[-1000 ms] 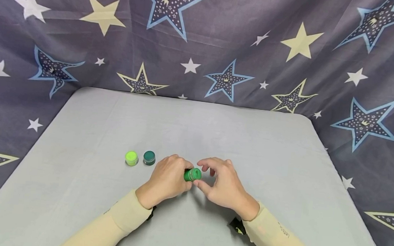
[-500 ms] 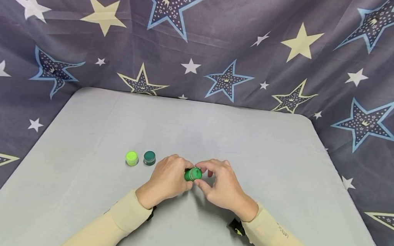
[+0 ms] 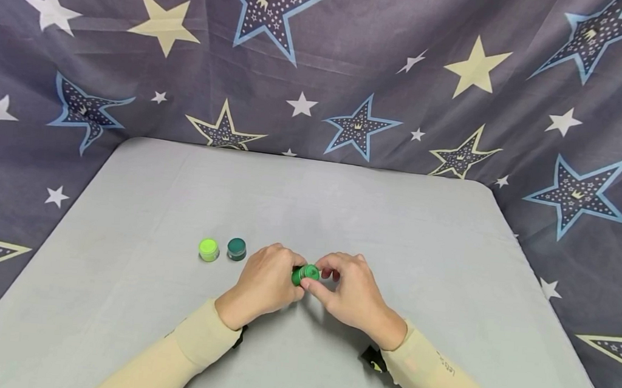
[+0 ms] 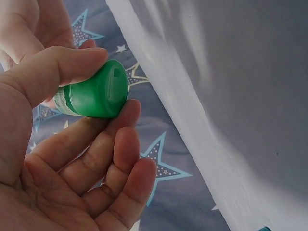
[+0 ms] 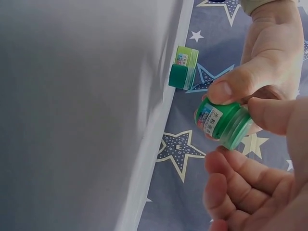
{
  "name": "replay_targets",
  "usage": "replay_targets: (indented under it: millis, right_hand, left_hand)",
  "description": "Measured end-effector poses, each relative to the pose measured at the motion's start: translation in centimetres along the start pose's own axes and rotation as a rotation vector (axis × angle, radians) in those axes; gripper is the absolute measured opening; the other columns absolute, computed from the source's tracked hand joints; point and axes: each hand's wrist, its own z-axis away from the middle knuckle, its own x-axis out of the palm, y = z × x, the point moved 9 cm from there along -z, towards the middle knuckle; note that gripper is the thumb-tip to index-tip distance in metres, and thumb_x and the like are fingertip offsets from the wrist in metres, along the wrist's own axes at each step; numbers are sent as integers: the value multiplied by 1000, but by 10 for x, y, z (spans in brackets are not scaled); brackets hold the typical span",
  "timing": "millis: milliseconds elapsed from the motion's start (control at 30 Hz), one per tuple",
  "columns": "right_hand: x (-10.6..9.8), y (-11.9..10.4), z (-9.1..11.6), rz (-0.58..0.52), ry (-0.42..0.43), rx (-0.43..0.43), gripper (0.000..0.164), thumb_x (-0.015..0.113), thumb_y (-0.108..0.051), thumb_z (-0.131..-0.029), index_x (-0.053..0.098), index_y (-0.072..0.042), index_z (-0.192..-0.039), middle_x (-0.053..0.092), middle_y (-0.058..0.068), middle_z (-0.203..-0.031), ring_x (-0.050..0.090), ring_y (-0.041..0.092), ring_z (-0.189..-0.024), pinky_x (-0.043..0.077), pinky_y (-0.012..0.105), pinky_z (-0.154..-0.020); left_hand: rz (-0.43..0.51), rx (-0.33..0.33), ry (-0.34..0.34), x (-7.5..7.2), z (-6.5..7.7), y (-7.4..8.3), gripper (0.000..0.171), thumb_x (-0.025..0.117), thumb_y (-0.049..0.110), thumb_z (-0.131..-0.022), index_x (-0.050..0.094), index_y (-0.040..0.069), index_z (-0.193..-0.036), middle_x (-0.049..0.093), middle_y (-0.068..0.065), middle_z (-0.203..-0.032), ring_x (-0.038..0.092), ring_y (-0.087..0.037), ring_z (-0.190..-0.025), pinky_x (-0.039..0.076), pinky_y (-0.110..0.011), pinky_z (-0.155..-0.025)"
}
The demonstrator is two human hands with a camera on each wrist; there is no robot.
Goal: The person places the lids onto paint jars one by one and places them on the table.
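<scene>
A small green paint jar is held tilted between both hands above the table. My left hand grips its body with thumb and fingers, and the rounded green bottom of the jar shows in the left wrist view. My right hand pinches the lid between thumb and fingertips, its other fingers loosely curled. A printed label is on the jar's side. To the left of my left hand stand two more jars, one dark teal and one lime green, upright and side by side.
The jars stand on a pale grey cloth-covered table. A dark star-patterned cloth hangs behind it and along the sides. A black strap piece shows under the right sleeve.
My right index finger and thumb have come in from just off the lid to pinch it. My left hand and the two standing jars stay in place.
</scene>
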Motion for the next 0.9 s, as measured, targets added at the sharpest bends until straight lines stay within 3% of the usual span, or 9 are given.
replay_targets:
  millis: [167, 367, 533, 767, 900]
  right_hand:
    - [0, 1, 0, 9, 14, -3, 23, 86, -31, -84, 70, -14, -83, 64, -3, -72, 55, 18, -62, 37, 34, -67]
    - [-2, 1, 1, 33, 40, -4, 28, 86, -36, -83, 66, -17, -76, 56, -12, -66, 49, 5, -58, 37, 32, -65]
    - [-1, 4, 1, 38, 42, 12, 31, 86, -36, -83, 64, -18, -72, 55, -13, -63, 47, 0, -55, 37, 31, -64]
    - [-3, 4, 0, 52, 45, 28, 32, 86, -39, -83, 66, -16, -73, 58, -12, -64, 49, 2, -56, 38, 31, -65]
    - [-7, 1, 0, 40, 55, -1, 29, 86, -36, -83, 70, -13, -82, 63, -4, -70, 54, 13, -60, 38, 32, -66]
  left_hand:
    - [-6, -5, -2, 1, 0, 0, 32, 88, 12, -73, 61, 26, -63, 42, 11, -54, 43, -13, -62, 36, -28, -57]
    - [-10, -3, 0, 1, 0, 1, 29, 89, 13, -74, 65, 27, -66, 47, 11, -57, 44, -12, -63, 37, -29, -58]
    - [-21, 0, -4, 1, 1, 2, 29, 88, 13, -74, 64, 27, -66, 47, 11, -57, 43, -13, -62, 37, -28, -58]
    - [-15, -3, -9, 1, 1, 2, 27, 88, 13, -75, 66, 26, -67, 47, 11, -57, 44, -13, -62, 37, -28, -58]
    - [-9, -2, -9, 0, 1, 2, 26, 88, 12, -75, 67, 24, -67, 45, 11, -56, 43, -13, -62, 37, -29, -58]
